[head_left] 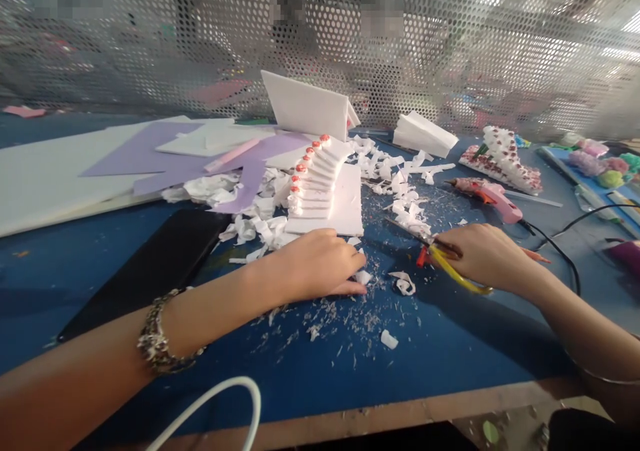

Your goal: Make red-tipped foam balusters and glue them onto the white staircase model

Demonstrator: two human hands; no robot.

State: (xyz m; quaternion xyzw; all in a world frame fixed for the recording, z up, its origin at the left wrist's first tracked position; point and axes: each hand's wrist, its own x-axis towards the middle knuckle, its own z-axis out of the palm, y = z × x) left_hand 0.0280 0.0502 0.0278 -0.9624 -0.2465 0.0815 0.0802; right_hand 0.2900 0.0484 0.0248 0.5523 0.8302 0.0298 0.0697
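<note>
My left hand (327,261) is low over the blue table, with a small white scrap (363,277) between its thumb and fingertips. My right hand (483,254) is closed around the scissors (456,272), which have yellow handles and blades pointing to the left. Just beyond my left hand stands a stepped white foam piece (320,183), edged with red-and-white beads, on a flat white foam square (349,201). A small red piece (423,256) lies beside the scissors.
Curled white scraps (273,228) and fine shavings litter the table. A black slab (155,264), purple sheets (150,148) and white boards (55,171) lie left. At right are a pink glue gun (495,198) with a cord and a beaded white piece (500,154). Perforated metal (320,44) stands behind.
</note>
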